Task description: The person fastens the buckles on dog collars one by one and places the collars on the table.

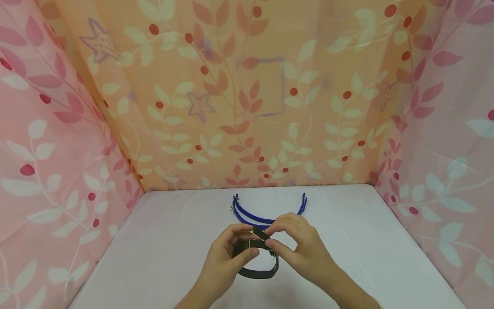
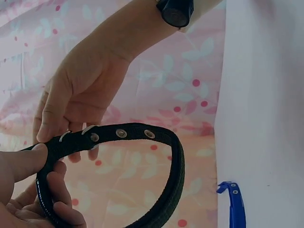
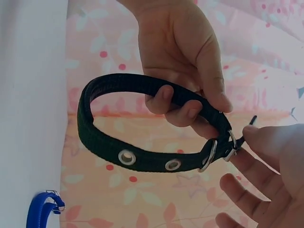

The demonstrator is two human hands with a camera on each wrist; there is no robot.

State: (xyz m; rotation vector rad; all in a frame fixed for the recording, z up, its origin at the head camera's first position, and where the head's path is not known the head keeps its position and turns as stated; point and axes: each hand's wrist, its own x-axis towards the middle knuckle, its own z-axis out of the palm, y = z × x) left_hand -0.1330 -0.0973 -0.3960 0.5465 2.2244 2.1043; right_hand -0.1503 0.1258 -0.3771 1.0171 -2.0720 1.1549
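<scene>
Both hands are on a dark green dog collar (image 1: pixel 258 274), bent into a closed ring above the white table. My left hand (image 1: pixel 227 253) grips the band beside the buckle, thumb in front and fingers curled behind. With thumb and fingertips, my right hand (image 1: pixel 302 242) pinches the strap's loose end (image 3: pixel 252 124), which sticks out past the metal buckle (image 3: pixel 231 146). Metal-rimmed eyelets (image 3: pixel 127 157) run along the band, and a metal ring (image 3: pixel 209 156) sits near the buckle. In the left wrist view, the collar (image 2: pixel 178 180) loops away to the right of the hands.
Beyond the hands, a blue collar (image 1: pixel 247 216) lies curved on the white tabletop (image 1: pixel 162 244), its middle partly covered by my right hand. Leaf-patterned cloth (image 1: pixel 231 128) hangs behind the table and along both sides.
</scene>
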